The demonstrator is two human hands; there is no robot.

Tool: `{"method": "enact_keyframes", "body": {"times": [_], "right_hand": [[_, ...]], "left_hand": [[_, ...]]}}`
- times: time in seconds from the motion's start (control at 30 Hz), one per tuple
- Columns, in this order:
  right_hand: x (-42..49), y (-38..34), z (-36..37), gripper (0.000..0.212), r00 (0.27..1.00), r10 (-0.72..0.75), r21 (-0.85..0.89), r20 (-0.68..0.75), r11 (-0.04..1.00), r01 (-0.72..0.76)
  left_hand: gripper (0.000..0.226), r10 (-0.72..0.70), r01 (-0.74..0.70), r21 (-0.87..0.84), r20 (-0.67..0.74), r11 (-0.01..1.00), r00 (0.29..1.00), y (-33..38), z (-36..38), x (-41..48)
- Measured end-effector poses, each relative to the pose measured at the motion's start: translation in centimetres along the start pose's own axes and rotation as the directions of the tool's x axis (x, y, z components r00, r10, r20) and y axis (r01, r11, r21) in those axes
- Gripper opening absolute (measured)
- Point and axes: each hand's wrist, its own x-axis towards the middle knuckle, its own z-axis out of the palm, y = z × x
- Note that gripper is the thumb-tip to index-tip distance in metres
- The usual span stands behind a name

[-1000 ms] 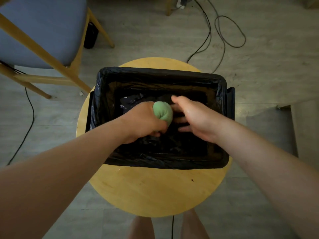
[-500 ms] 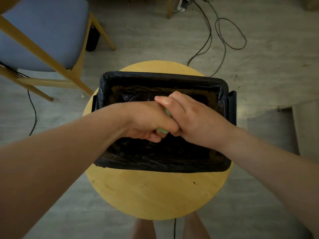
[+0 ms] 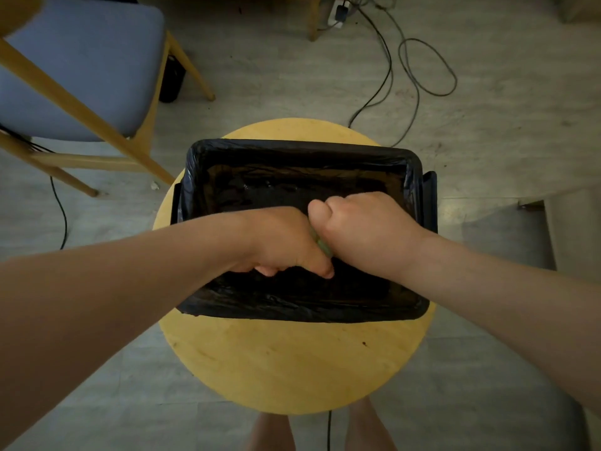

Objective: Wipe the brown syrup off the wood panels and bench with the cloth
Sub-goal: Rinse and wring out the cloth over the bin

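Cloth (image 3: 321,246), soft and probably soggy, is bunched between left hand (image 3: 286,247) and right hand (image 3: 366,231), both clenched round it; gripping each end suits wringing.

A pale grey wood-grain plank floor (image 3: 507,148) lay in dim light. At the upper left stood a light wooden-framed chair with a blue-grey padded seat (image 3: 81,66). A round yellow wooden tabletop (image 3: 292,362) sat in the middle. Thin black looping cables (image 3: 419,83) ran across the floor from a white power strip (image 3: 338,13) at the top edge.

Two hands (image 3: 286,244) (image 3: 367,232), one cloth (image 3: 321,245), one bin (image 3: 292,148), one stool (image 3: 292,362).
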Motion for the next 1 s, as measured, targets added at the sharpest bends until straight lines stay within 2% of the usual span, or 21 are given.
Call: {"method": "enact_keyframes", "body": {"times": [0.07,0.1,0.17,0.2,0.23,0.27,0.3,0.33,0.37,0.4,0.43,0.47,0.57,0.67,0.77,0.87,1.0], "right_hand": [[0.5,0.1,-0.3,0.018,0.997,0.042,-0.032,0.061,0.999,-0.04],[0.7,0.1,-0.6,0.013,0.99,0.076,-0.054,0.119,0.996,-0.07],[1.3,0.4,-1.0,0.015,0.979,0.124,-0.04,0.162,0.992,-0.119],[1.6,0.6,-1.1,0.017,0.977,0.137,-0.017,0.164,0.991,-0.136],[1.7,0.7,-0.9,0.019,0.977,0.141,-0.001,0.159,0.99,-0.143],[1.6,1.0,-0.6,0.02,0.979,0.139,0.003,0.149,0.99,-0.141],[1.5,1.2,-0.2,0.022,0.982,0.132,0.007,0.135,0.991,-0.134],[1.3,1.4,0.1,0.025,0.988,0.11,0.021,0.11,0.993,-0.113],[0.9,1.6,0.5,0.028,0.996,0.073,0.061,0.057,0.995,-0.076],[0.3,2.0,0.8,0.034,1.0,0.029,0.114,-0.009,0.993,-0.028],[-0.4,2.3,1.0,0.043,0.998,-0.002,0.166,-0.067,0.986,0.013],[-1.0,2.7,1.1,0.053,0.993,-0.028,0.194,-0.118,0.98,0.051],[-2.0,3.0,1.3,0.069,0.969,-0.106,0.165,-0.223,0.976,0.145],[-2.0,2.2,1.2,0.065,0.948,-0.124,0.14,-0.291,0.975,0.171],[-1.7,1.8,0.9,0.048,0.949,-0.112,0.163,-0.294,0.973,0.165],[-1.6,1.3,0.4,0.019,0.969,-0.13,0.15,-0.208,0.975,0.163],[-1.8,1.6,-1.0,0.024,0.98,-0.08,0.046,-0.183,0.995,0.09]], "left_hand": [[0.025,0.097,-0.066,0.283,-0.095,0.957,0.991,0.8,-0.1,-0.1],[0.024,0.165,-0.087,0.465,-0.128,0.881,0.978,1.3,0.0,-0.1],[0.026,0.314,-0.082,0.751,-0.172,0.655,0.934,1.6,0.2,0.3],[0.025,0.386,-0.076,0.824,-0.18,0.562,0.905,1.4,0.4,0.9],[0.025,0.43,-0.065,0.848,-0.198,0.525,0.881,1.0,0.7,1.5],[0.025,0.431,-0.056,0.82,-0.24,0.569,0.87,0.6,0.8,1.9],[0.025,0.372,-0.069,0.709,-0.282,0.702,0.884,0.3,0.9,2.1],[0.022,0.272,-0.097,0.499,-0.29,0.861,0.918,0.2,0.8,2.1],[0.02,0.16,-0.11,0.207,-0.243,0.972,0.957,0.1,0.7,2.0],[0.018,0.085,-0.098,-0.074,-0.154,0.992,0.984,0.1,0.4,1.9],[0.017,0.064,-0.075,-0.246,-0.055,0.966,0.996,0.0,0.0,1.7],[0.017,0.066,-0.05,-0.335,0.038,0.941,0.997,-0.1,-0.5,1.4],[0.021,0.095,0.038,-0.41,0.301,0.911,0.949,-0.5,-1.8,0.5],[0.019,0.101,0.107,-0.381,0.487,0.918,0.867,-0.4,-1.9,-0.4],[0.02,0.079,0.132,-0.37,0.504,0.92,0.86,-0.2,-1.4,-0.6],[0.024,0.073,0.149,-0.403,0.486,0.903,0.871,-0.5,-1.0,-0.9],[0.04,0.159,0.103,-0.536,0.421,0.838,0.893,-0.6,-0.7,-1.0]]}}
